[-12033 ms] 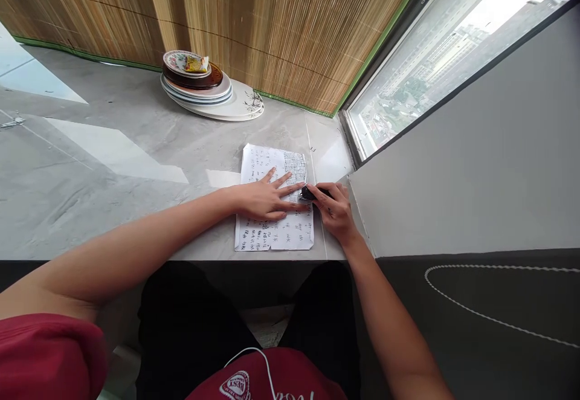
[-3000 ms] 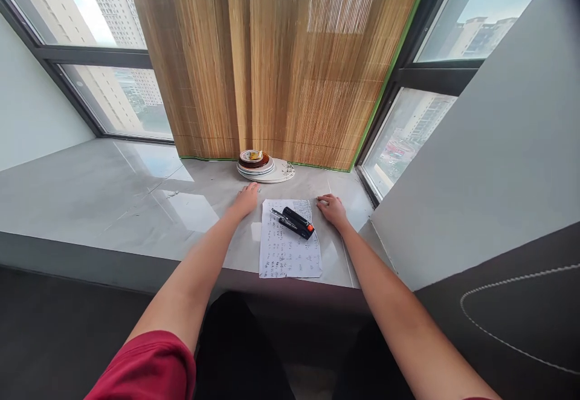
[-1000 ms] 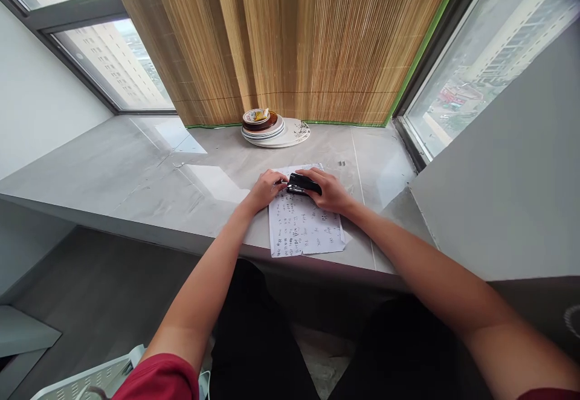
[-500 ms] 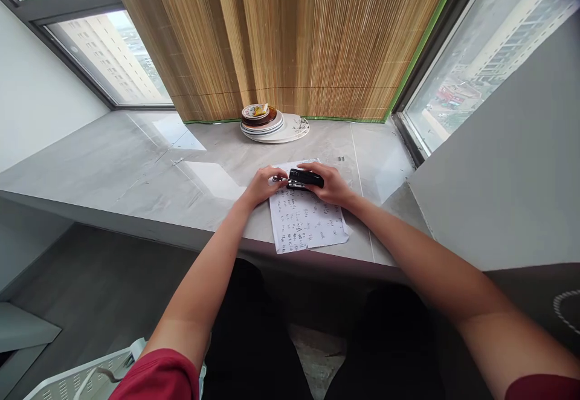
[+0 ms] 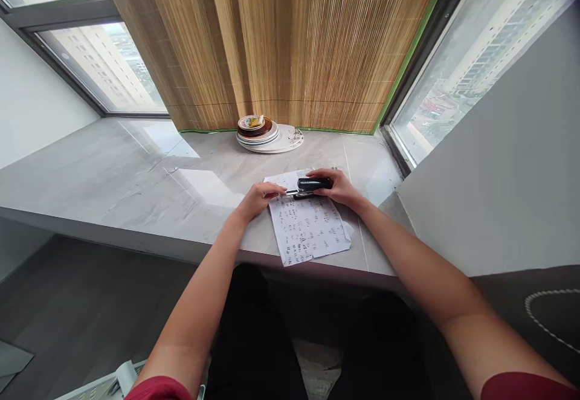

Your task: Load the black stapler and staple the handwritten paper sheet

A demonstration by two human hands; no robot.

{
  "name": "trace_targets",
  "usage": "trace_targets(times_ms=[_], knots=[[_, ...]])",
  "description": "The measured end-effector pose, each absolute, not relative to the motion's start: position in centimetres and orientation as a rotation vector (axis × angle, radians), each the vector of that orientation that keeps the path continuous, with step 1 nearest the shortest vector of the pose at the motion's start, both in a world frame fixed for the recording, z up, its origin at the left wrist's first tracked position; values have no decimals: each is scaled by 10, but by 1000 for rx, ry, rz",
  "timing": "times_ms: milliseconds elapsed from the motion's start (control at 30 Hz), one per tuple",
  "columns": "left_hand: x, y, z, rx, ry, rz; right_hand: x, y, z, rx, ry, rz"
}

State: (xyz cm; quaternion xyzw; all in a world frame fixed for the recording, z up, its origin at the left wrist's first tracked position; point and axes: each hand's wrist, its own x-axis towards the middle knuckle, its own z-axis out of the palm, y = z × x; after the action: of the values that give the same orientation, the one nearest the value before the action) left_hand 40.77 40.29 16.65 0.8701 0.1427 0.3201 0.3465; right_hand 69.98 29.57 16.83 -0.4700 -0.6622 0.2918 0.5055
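A black stapler point(image 5: 314, 183) is in my right hand point(image 5: 339, 187), whose fingers and thumb wrap its right end. The stapler lies on its length just over the upper part of the handwritten paper sheets point(image 5: 312, 228). From its left end sticks out a narrow shiny metal slide point(image 5: 292, 193). My left hand point(image 5: 261, 198) pinches the tip of that slide between thumb and fingers, beside the left edge of the sheets. Whether staples sit inside the stapler is too small to make out.
A stack of plates point(image 5: 260, 140) with a small yellow packet point(image 5: 257, 121) on top stands by the bamboo blind point(image 5: 272, 43). Tiny bits point(image 5: 172, 171) lie on the grey stone sill point(image 5: 136, 200). The sill's front edge runs below the sheets.
The metal slide now reaches out of the stapler's left end, pinched by my left hand; the two hands are a little farther apart. The view has shifted slightly.
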Motion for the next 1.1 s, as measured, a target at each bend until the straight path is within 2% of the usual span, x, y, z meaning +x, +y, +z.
trace_targets(times_ms=[200, 333, 500, 1100], knots=[[410, 396, 173, 2426, 355, 858, 704, 293, 175, -1108, -1641, 762], [412, 396, 170, 2483, 501, 884, 683, 292, 178, -1048, -1747, 774], [414, 400, 167, 2627, 578, 784, 663, 290, 182, -978, -1865, 706], [428, 405, 166, 2636, 907, 630, 689, 297, 171, -1146, -1646, 563]])
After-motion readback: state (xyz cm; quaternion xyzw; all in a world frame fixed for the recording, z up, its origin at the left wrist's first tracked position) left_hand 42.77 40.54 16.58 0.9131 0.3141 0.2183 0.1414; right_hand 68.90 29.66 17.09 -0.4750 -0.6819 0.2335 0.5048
